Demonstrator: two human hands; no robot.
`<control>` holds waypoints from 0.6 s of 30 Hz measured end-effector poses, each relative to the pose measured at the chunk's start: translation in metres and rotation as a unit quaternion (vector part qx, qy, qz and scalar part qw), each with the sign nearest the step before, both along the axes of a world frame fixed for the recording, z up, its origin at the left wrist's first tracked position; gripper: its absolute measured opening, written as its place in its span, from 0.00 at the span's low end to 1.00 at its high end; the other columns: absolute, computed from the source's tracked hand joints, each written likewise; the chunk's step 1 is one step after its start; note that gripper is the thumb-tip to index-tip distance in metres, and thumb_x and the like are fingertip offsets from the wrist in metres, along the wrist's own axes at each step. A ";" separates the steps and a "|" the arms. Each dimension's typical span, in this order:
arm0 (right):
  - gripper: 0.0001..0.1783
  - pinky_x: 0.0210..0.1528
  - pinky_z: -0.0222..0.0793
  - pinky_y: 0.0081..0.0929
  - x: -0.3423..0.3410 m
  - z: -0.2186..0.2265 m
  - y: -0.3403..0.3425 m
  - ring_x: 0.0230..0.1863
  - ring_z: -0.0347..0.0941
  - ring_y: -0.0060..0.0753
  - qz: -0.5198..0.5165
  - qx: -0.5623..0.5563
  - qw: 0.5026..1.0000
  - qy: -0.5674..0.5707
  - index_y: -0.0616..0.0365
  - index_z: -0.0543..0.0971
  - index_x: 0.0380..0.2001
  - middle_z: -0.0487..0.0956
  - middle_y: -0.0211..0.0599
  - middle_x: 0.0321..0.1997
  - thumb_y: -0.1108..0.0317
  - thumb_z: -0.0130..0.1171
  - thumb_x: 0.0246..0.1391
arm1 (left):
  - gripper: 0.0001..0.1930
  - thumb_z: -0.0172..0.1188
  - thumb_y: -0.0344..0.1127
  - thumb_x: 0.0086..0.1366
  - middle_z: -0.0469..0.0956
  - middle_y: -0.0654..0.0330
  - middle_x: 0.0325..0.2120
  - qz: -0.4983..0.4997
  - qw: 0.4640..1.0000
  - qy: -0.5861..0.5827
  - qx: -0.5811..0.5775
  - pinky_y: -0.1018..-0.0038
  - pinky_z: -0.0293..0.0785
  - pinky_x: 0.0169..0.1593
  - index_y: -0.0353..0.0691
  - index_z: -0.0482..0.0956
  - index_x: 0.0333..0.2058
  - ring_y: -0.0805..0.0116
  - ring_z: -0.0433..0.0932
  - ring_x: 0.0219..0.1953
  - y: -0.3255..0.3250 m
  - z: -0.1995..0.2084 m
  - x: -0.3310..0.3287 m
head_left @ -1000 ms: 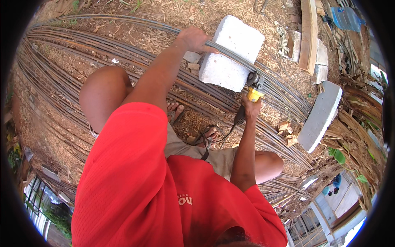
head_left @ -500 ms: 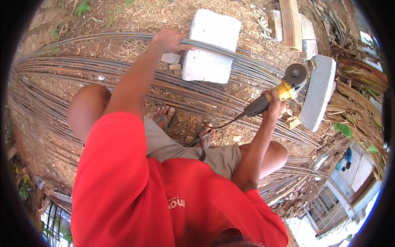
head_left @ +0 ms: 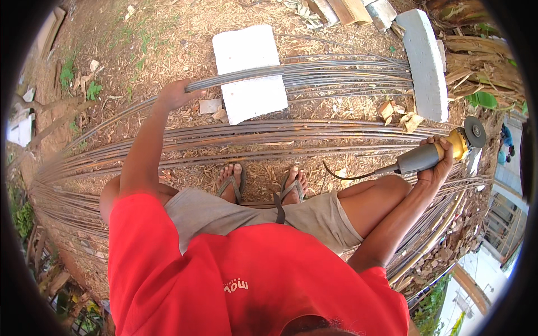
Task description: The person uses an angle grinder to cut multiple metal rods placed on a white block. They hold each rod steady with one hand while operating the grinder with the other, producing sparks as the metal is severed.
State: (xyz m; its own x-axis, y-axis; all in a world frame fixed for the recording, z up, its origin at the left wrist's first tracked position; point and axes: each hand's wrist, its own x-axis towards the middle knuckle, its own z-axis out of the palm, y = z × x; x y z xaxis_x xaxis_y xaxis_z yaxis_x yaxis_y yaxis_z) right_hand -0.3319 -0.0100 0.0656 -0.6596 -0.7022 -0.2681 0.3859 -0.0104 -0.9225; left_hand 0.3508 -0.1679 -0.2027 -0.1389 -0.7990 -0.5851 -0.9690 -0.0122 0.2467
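Observation:
My left hand (head_left: 176,95) is closed around a bundle of thin steel bars (head_left: 246,74), just left of a white block (head_left: 246,47). The bundle lies across that block, and its right part fans out toward a grey concrete block (head_left: 426,67). In my right hand (head_left: 437,165) is a yellow and black angle grinder (head_left: 417,159), held out at the right above my knee. Its dark round disc (head_left: 475,132) faces away from the bars, touching nothing. A black cord trails from the grinder's rear end toward my feet.
More long steel bars (head_left: 269,133) run left to right between the white block and my sandalled feet (head_left: 231,183). Wooden planks (head_left: 348,10) lie at the far right. Dry leaves (head_left: 412,121) litter the ground, and a person (head_left: 507,140) shows at the right rim.
The grinder has swung right and nearer to me, away from the bars. My left hand, still on the bundle, appears lower and further left as the whole view has shifted.

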 end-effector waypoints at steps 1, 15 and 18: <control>0.10 0.49 0.84 0.43 -0.004 -0.002 0.014 0.38 0.82 0.39 -0.017 -0.001 1.000 -0.012 0.61 0.79 0.40 0.82 0.40 0.37 0.72 0.69 0.58 | 0.50 0.59 0.85 0.67 0.87 0.45 0.37 -0.001 1.000 0.002 0.017 0.48 0.82 0.54 0.36 0.86 0.56 0.46 0.89 0.46 -0.002 0.000 0.007; 0.17 0.48 0.87 0.44 -0.061 0.018 0.093 0.39 0.81 0.37 -0.090 -0.100 0.982 -0.130 0.62 0.75 0.48 0.80 0.40 0.40 0.73 0.69 0.59 | 0.53 0.50 0.81 0.75 0.87 0.36 0.41 -0.052 0.998 0.031 0.005 0.46 0.81 0.61 0.23 0.84 0.58 0.40 0.88 0.51 -0.020 0.045 -0.101; 0.17 0.47 0.87 0.44 -0.061 0.022 0.093 0.39 0.81 0.37 -0.105 -0.126 0.975 -0.151 0.62 0.75 0.48 0.80 0.41 0.39 0.74 0.69 0.59 | 0.52 0.49 0.82 0.75 0.88 0.40 0.37 -0.060 0.997 0.037 -0.011 0.47 0.82 0.58 0.26 0.86 0.48 0.43 0.90 0.48 -0.032 0.066 -0.193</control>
State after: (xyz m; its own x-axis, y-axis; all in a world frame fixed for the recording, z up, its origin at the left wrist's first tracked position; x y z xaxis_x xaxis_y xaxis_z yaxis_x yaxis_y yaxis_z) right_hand -0.3928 0.0829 0.0875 -0.7138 -0.6285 -0.3091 0.6045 -0.3299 -0.7251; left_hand 0.1576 -0.2002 -0.1371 -0.2761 -0.7861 -0.5530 -0.9424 0.1085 0.3163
